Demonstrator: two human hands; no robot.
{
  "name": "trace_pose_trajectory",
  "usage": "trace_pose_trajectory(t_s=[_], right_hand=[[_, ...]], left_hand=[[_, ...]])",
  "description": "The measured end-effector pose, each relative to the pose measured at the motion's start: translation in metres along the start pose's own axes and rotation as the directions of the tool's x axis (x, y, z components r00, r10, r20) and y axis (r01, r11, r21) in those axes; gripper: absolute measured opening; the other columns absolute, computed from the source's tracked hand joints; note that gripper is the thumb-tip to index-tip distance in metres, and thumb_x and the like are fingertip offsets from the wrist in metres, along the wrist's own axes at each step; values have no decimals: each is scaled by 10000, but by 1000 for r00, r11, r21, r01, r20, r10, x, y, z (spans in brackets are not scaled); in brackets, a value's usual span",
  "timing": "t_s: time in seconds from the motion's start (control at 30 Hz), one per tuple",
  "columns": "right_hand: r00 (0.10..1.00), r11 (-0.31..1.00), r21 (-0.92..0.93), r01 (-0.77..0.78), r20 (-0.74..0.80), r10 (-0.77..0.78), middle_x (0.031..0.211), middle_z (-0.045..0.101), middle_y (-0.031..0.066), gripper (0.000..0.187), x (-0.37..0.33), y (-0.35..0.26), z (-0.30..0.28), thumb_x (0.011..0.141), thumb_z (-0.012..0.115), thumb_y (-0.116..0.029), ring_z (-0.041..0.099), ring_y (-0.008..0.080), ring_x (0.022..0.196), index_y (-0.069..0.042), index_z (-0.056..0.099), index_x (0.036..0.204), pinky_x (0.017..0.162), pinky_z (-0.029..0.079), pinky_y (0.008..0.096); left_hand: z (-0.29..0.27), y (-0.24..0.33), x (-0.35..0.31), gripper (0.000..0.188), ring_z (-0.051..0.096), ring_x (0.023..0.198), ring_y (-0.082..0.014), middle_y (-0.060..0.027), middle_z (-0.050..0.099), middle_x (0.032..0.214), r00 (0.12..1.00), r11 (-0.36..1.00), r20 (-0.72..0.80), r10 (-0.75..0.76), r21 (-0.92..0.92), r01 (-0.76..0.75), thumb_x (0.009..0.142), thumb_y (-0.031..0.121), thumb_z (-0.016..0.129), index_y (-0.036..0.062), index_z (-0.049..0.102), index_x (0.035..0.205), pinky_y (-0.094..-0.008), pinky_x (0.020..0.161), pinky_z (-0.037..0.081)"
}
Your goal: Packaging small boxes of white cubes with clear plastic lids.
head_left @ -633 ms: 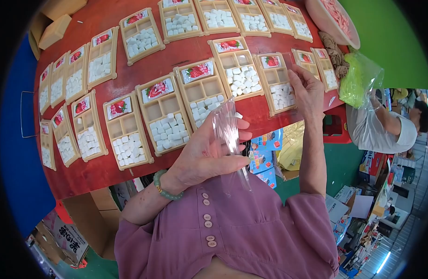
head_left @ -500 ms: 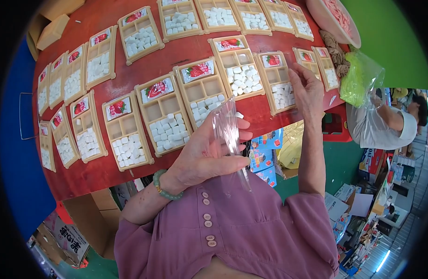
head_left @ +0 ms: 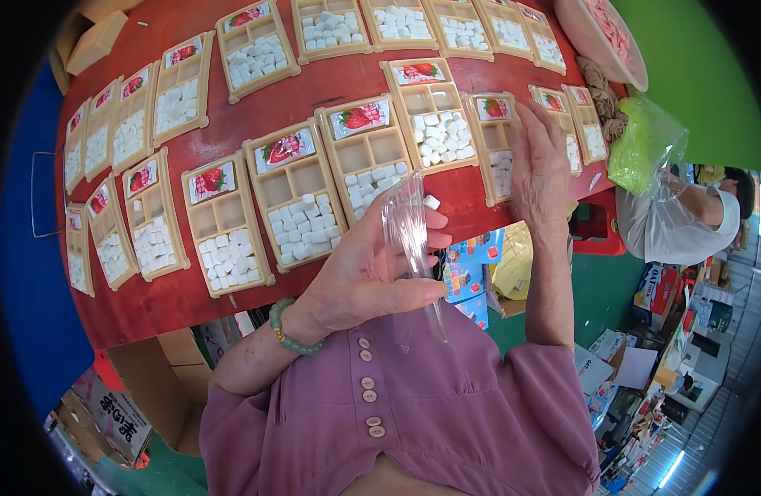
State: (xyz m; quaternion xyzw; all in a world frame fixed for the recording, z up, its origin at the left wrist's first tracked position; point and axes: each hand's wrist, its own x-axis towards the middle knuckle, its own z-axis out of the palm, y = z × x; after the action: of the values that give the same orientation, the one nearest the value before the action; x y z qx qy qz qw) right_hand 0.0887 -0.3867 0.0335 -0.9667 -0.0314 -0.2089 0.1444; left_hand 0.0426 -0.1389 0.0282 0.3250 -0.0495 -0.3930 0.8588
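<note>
My left hand (head_left: 368,269) grips a stack of thin clear plastic covers (head_left: 407,223) between thumb and fingers, held upright in front of my chest. A loose white marshmallow (head_left: 431,202) shows by its fingertips; whether they touch is unclear. My right hand (head_left: 543,169) is curled at the right edge of a beige compartment tray (head_left: 493,132), its fingers bent over that side. A clear cover appears to lie over this tray, greying the marshmallows beneath; my hand hides part of it. Left of it stands a tray (head_left: 432,101) with white marshmallows and a strawberry-print sachet.
Several similar trays (head_left: 286,182) stand in two curved rows on the red table (head_left: 231,132). A pale tub (head_left: 636,66) of pink pieces stands at the far right, beside a green plastic bag (head_left: 636,149). Another person (head_left: 674,215) sits at the right.
My right hand has moved farther over the tray's right side, and its marshmallows look greyer. My left hand keeps its hold on the covers. The view has shifted slightly.
</note>
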Motion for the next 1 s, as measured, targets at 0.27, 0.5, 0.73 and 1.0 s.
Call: trace_pose_trajectory(t_s=[0.27,0.5,0.73,1.0], right_hand=[[980,993,-26,111,171,-105,1295,429,266,378,-11,-9,13,897,527,-164,418,415,1197,59,494,1201,1016,338,440],[984,993,-9,117,139,-115,1296,438,246,374,-11,-3,20,896,522,-150,422,401,1196,43,494,1215,1017,339,432],[998,997,46,58,29,-60,1205,517,188,317,4,12,21,868,583,-144,521,331,1100,10,556,1144,926,430,366],[980,863,477,-169,173,96,1042,590,112,293,-17,-49,-44,827,624,-109,560,203,975,31,585,1082,870,410,298]], left_hand=[[3,1,-5,891,463,1141,-184,-88,415,1241,1000,1000,-11,6,7,-6,695,-44,722,74,205,1411,-308,918,424],[5,2,-4,847,459,1150,-193,-94,419,1236,1000,1000,-7,17,-1,-17,705,-40,715,65,230,1391,-323,921,439],[10,8,4,810,446,1221,-259,-124,445,1285,995,994,-51,83,82,-79,681,-75,673,70,274,1371,-356,951,437],[16,8,0,932,474,1140,-197,-114,420,1238,981,967,-53,189,185,-176,696,-4,749,44,151,1410,-342,937,460]])
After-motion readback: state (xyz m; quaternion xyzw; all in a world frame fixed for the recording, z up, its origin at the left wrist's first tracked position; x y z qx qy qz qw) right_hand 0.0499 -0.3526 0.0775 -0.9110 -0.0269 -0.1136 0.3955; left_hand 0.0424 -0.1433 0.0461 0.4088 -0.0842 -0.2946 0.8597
